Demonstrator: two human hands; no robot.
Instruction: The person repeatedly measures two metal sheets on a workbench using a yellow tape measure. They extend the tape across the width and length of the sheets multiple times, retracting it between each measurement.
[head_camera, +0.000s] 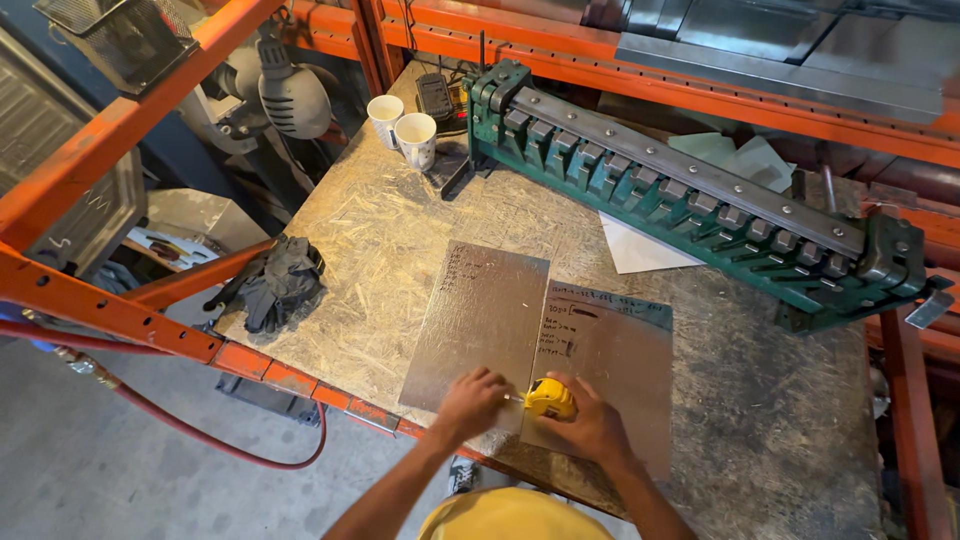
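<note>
We look down on a chipboard bench (380, 250) set inside an orange steel rack (110, 130). At the near edge, our right hand (592, 428) is closed around a yellow tape measure (550, 398), and our left hand (470, 402) sits just to the left of it with its fingers curled and pinched at the tape's end — the short bit of blade between the two hands barely shows. Both hands rest on two flat metal sheets lying side by side: the left sheet (480, 320) is plain grey with faint handwriting near its far-left corner, and the right sheet (620, 350) has dark marker notes along its far edge; the two sheets touch or slightly overlap along the middle, though we cannot tell which lies on top. Farther back, a long green bending brake (690, 190) runs diagonally from far left to right across the bench. Two white paper cups (402, 125) stand together at the far-left corner, just beside the brake's end. A pair of dark work gloves (280, 285) lies bunched at the left edge of the bench, and a red hose (200, 430) loops across the floor below — near the bottom edge, the top of a yellow hard hat (510, 515) shows.
</note>
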